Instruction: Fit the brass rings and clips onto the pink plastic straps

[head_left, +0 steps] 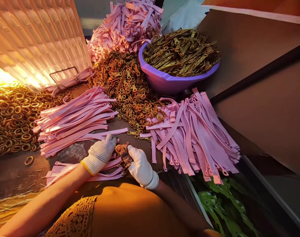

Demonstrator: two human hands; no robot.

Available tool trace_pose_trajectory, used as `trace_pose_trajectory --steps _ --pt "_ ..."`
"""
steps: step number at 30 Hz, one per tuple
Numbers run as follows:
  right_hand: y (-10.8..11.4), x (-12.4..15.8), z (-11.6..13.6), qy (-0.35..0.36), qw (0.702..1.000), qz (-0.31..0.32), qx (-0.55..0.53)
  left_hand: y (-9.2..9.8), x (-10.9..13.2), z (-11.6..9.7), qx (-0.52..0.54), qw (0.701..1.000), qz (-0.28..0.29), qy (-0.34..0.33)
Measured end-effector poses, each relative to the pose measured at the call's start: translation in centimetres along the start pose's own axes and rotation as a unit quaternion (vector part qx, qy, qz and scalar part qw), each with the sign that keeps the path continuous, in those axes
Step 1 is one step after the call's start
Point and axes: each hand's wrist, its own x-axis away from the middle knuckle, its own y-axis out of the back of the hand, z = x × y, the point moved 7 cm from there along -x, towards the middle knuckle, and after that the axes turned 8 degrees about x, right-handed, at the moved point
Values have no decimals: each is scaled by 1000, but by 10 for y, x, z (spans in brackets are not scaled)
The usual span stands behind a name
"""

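My left hand (pixel 103 152), in a white dotted glove with a yellow cuff, is closed with its fingers curled together. What it grips, if anything, is hidden. Close beside its fingertips, my right hand (pixel 142 167) in a plain white glove is closed around a dark brown, rough-textured piece (pixel 126 155) with a rounded end. Its exact kind does not show. A few pink straps (pixel 63 171) lie under and behind my hands. Just beyond the left hand is a neat bundle of pink straps (pixel 76 115); to the right of my right hand spreads a looser pile of pink straps (pixel 196 131).
Brass-coloured rings (pixel 14 115) are heaped at the left, with one loose ring (pixel 29 160) nearer me. Small metal links (pixel 127 85) form a mound in the middle. Behind stand a purple basin (pixel 169 84) of metal pieces and more pink straps (pixel 130 23). Brown panels (pixel 263 85) border the right.
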Motion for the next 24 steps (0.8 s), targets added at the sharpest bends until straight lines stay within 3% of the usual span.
trace_pose_trajectory --steps 2,4,5,8,9,11,13,15,17,21,24 --pt "2 -1 0 16 1000 9 19 2 9 3 38 999 -24 -20" --pt "4 -4 1 33 996 23 78 8 23 11 173 983 -57 -19" --pt "4 -5 2 40 992 32 112 10 31 15 271 960 -65 -9" --pt "0 -10 12 68 979 67 178 12 54 20 526 848 -41 42" --pt "-2 -12 17 76 975 75 195 13 60 18 570 819 -35 58" --pt "-6 -15 29 92 964 78 239 18 69 13 606 790 -41 81" --pt "-10 -18 41 110 946 67 296 22 73 8 603 791 -48 89" --pt "-15 -18 53 145 924 48 351 22 75 6 579 810 -39 78" --pt "-19 -16 60 177 900 26 398 21 75 9 525 848 -52 51" --pt "-25 -10 60 209 874 -20 438 25 75 21 362 921 -141 -18" --pt "-23 -7 59 211 875 -73 430 17 68 23 365 925 -86 -61"
